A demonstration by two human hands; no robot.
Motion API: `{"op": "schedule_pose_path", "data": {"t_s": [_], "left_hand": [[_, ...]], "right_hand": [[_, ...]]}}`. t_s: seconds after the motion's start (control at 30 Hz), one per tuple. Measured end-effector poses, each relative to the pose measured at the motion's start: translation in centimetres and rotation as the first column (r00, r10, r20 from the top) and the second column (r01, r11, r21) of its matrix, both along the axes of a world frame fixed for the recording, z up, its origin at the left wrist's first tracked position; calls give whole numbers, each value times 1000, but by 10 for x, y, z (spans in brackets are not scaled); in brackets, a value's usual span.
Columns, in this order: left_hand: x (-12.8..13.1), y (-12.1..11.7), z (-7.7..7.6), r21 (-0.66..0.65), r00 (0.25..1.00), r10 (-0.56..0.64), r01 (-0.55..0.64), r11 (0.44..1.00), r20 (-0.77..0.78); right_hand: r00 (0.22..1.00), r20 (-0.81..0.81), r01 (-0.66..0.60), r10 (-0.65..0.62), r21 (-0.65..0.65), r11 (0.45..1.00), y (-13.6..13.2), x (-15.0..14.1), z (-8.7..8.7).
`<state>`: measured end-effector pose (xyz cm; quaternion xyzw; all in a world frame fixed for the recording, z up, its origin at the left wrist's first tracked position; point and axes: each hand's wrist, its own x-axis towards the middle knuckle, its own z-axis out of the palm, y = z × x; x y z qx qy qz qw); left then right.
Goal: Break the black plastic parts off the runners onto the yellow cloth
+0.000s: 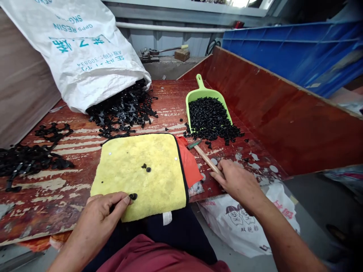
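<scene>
My left hand [104, 211] pinches a small black plastic part [133, 196] at the near edge of a yellow cloth [161, 185]. Two more small black pieces [148, 169] lie near the middle of that cloth. The fingers of my right hand [236, 181] are wrapped round the wooden handle of a small hammer [208, 158]. Its greenish head rests by the cloth's right side, close to an orange-red sheet [189, 164] that sticks out from under the cloth.
A green dustpan [202, 90] heaped with small black parts [208, 115] stands at the back right. Black clip-like pieces [124, 109] spill from a white sack [93, 56]. More black pieces [31, 158] lie at left. Reddish boards [263, 102] wall the right side, beside a blue crate [295, 53].
</scene>
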<state>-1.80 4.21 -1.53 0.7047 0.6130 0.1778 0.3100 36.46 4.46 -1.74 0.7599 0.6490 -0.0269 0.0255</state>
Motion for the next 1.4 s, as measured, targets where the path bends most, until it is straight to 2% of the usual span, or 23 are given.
{"op": "schedule_pose_path", "data": {"t_s": [0.1,0.2,0.3,0.4,0.5,0.63,0.77,0.87,1.0,1.2,1.3,1.4], "left_hand": [[6,0,7,-5,996,-64,64,998,-63],[10,0,12,10,993,-72,74,997,-91],[10,0,13,17,989,-78,81,997,-125],[9,1,11,2,980,-109,111,994,-168],[8,3,11,-25,969,-138,136,990,-206],[9,6,11,-60,956,-164,154,986,-243],[9,4,11,-62,960,-162,151,986,-227],[9,1,11,-49,967,-164,158,986,-197],[7,-2,7,-39,968,-169,165,986,-188],[7,-2,4,-55,969,-176,169,984,-173],[7,-1,5,-50,968,-175,169,984,-182],[8,0,7,-69,966,-172,162,984,-194]], "right_hand": [[987,-147,52,-67,-108,993,-4,12,-6],[950,-306,27,-61,-114,993,-16,4,4],[849,-515,-155,117,-31,987,-35,-22,21],[695,-651,-380,306,29,924,-51,-56,30],[655,-604,-489,454,119,864,-59,-83,30],[644,-494,-506,584,298,810,-57,-100,22],[683,-463,-518,565,239,821,-54,-106,12],[668,-500,-475,551,282,833,-56,-106,10],[636,-495,-492,592,330,805,-60,-107,10],[676,-429,-501,599,328,801,-62,-110,11],[680,-372,-528,631,348,774,-63,-110,11],[699,-311,-574,644,293,765,-64,-110,8]]}}
